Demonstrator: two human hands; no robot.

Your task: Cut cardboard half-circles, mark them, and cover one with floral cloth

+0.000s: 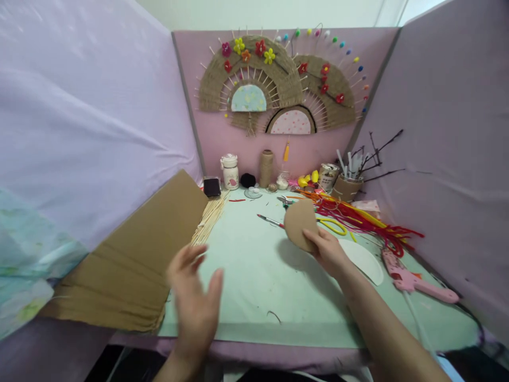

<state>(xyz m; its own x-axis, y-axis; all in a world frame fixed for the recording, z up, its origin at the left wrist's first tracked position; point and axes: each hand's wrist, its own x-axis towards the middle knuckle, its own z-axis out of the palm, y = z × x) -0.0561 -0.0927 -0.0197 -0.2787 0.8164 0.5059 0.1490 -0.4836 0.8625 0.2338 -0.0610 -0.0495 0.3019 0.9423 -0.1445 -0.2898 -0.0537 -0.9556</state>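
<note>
Table (pixel 246 286) under pale green cloth. Along back edge, left to right: dark-topped box (pixel 212 187), white jar (pixel 229 172), black ball (pixel 248 180), twine spool (pixel 266 168), tin can (pixel 328 176), pot of twigs (pixel 345 188) near right corner. Left edge: large cardboard sheet (pixel 135 254), thin sticks (pixel 210 216) beside it. Toward right edge: red-orange craft stems (pixel 358 215), yellow-handled scissors (pixel 336 228), white half-round piece (pixel 363 260), pink glue gun (pixel 409 278). Pen (pixel 270 220) near middle.

One left hand (pixel 193 300), one right hand (pixel 328 247), one brown cardboard half-disc (pixel 299 224), one large cardboard sheet (pixel 131 260), one pink glue gun (pixel 409 280), one twine spool (pixel 266 170), one tall white jar (pixel 230 174), one orange tassel (pixel 286 153) and two patterned half-circles (pixel 248 99) are in view.
</note>
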